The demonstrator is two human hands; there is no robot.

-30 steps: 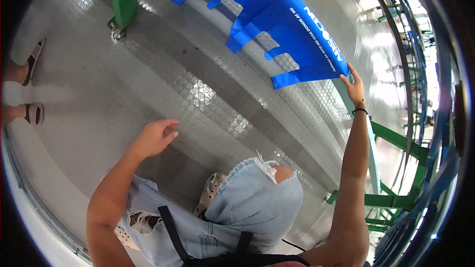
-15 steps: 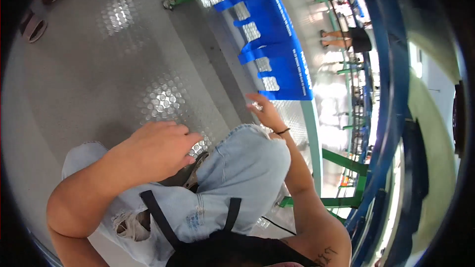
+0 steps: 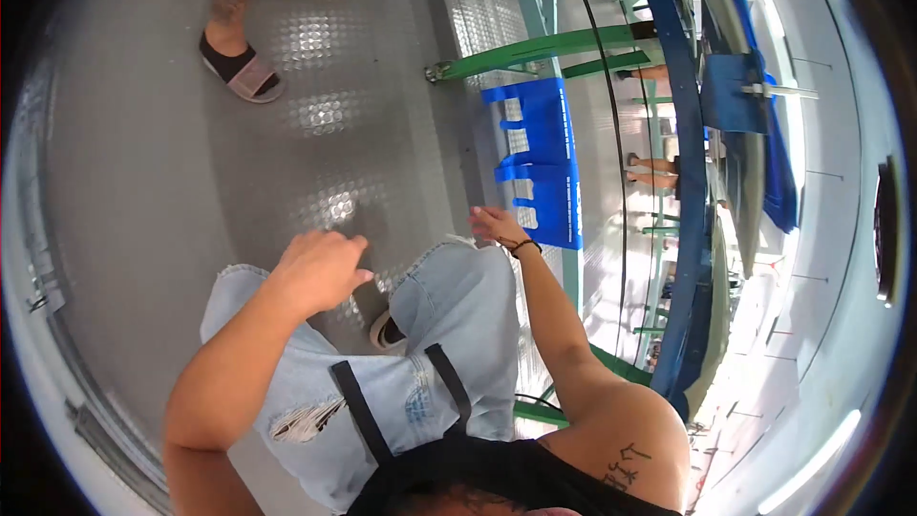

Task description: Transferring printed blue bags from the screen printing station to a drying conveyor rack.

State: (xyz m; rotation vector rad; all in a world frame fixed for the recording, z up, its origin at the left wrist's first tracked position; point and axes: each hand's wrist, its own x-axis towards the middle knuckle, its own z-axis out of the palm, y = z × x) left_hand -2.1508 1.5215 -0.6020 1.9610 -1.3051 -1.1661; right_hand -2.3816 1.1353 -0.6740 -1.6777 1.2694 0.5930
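My left hand (image 3: 320, 272) hangs over the grey floor beside my knee, back of the hand up. Its thumb stands apart from the fingers, and nothing shows in it. Over by the right knee, my right hand (image 3: 499, 226) is loosely spread, wearing a dark band at the wrist. No object is visible in that hand either. Nearest to it are blue plastic bags (image 3: 557, 201) with cut-out handles, draped along a pale green rail (image 3: 571, 277). The fingertips appear apart from the bags, just left of their lower end.
A green metal leg (image 3: 535, 50) on a caster juts out beyond the bags. At the upper left, a person stands in sandals (image 3: 250, 76). A long dark blue beam (image 3: 683, 134) runs along the right, with cables beside it. Shiny textured grey flooring (image 3: 325, 115) stretches ahead.
The view has swung, bringing the other person's feet, the blue beam and the ceiling further in. The bags look smaller and lower. Both hands stay in much the same pose, without a hold.
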